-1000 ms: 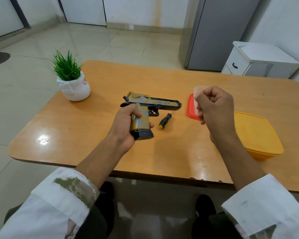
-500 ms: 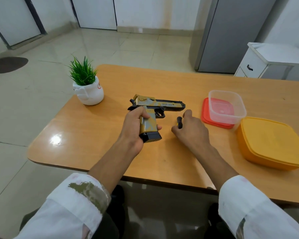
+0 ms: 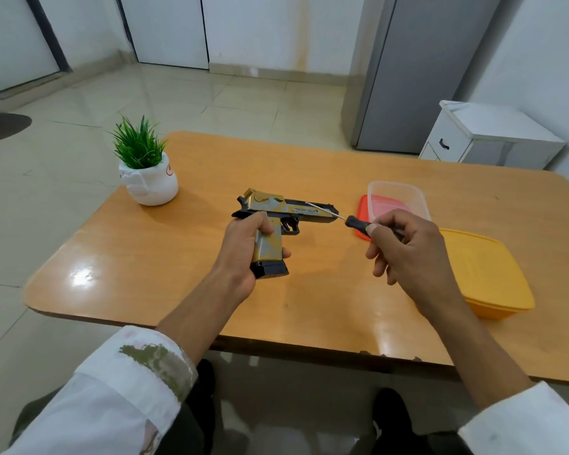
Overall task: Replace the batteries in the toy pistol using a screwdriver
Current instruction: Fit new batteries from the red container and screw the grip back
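Near the centre of the frame we see the toy pistol (image 3: pixel 278 210), gold and grey with a black slide and a black base to its grip. Its barrel points toward the right of the picture. Our left hand (image 3: pixel 240 249) is wrapped round the grip, fingers and thumb curled tight about it. We cannot tell whether the pistol's base touches the wooden table (image 3: pixel 165 257).

Just right of centre, our right hand (image 3: pixel 411 251) pinches the black handle of the small screwdriver (image 3: pixel 358 223) between thumb and fingertips. Its thin metal shaft slants up and left across the muzzle end of the barrel. Whether the tip touches the pistol we cannot say.

Behind the right hand a clear plastic box (image 3: pixel 399 197) sits on a red lid (image 3: pixel 362 206), and a closed yellow container (image 3: pixel 486 270) lies at the right. A small potted plant (image 3: pixel 145 172) in a white pot stands at the table's upper left.
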